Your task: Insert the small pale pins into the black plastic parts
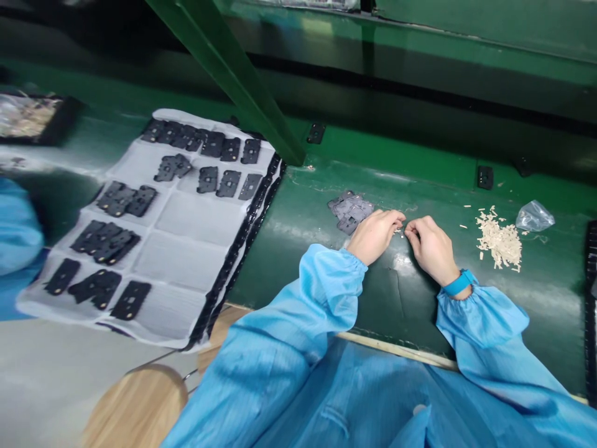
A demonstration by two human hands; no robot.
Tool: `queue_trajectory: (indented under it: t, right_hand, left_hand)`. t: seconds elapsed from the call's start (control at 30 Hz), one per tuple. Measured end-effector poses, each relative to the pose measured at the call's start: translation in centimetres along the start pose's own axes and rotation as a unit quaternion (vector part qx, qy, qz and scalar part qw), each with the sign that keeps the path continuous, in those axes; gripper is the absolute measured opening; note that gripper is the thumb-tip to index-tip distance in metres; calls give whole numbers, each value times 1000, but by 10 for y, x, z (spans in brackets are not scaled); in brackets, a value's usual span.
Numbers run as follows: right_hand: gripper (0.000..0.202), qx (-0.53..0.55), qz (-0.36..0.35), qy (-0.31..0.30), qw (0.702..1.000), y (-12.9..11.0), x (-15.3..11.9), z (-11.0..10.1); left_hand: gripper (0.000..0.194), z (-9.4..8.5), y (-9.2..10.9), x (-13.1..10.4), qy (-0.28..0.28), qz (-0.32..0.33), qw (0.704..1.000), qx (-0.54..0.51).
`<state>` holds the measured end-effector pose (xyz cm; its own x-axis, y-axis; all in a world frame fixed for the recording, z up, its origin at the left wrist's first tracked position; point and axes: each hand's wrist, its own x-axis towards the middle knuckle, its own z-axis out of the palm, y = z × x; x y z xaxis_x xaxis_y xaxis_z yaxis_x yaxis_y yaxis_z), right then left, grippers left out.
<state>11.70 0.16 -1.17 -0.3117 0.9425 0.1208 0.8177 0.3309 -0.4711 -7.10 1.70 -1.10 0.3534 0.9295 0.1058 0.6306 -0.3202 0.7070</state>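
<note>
My left hand (375,235) is at the middle of the green bench, just right of a pile of flat dark grey plastic plates (351,210). Its fingers are bent together at the tips; whatever they hold is too small to make out. Facing it, my right hand (433,247) is closed in a pinch, and its fingertips hide what may be between them. A few tiny pale pieces (398,231) lie in the narrow gap separating the hands. Farther right sits a loose heap of small cream-coloured strips (500,241).
A tray lined with white cloth (186,242) carries several dark plates on the left. A green post (242,81) rises behind it. By the cream heap lies a clear plastic bag (535,216). Wooden stools (137,407) stand below; another person's blue sleeve (18,230) shows far left.
</note>
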Motion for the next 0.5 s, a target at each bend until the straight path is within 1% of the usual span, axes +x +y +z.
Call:
queue_trajectory:
  t: [0.07,0.1,0.17,0.27,0.37,0.5]
  right_hand:
    - [17,-25,-20,2,999,1,-3,0]
    - [17,-20,-32,8,999,3,-5,-1]
    - [15,27,-52,30,998,7,-10,-4]
    - [12,108,-64,64,990,12,-20,-8]
    - [9,122,-75,84,986,14,-25,-9]
    - [8,117,-82,97,985,15,-25,-6]
  left_hand:
    - [22,0,0,0,-1,-3,1000,1]
    - [22,0,0,0,0,-2,1000,2]
    - [22,1,1,-1,5,12,1000,10]
    - [23,2,3,-3,5,61,998,16]
    - [24,5,7,-5,-8,97,995,-14]
    - [32,9,11,-5,-6,110,992,-66]
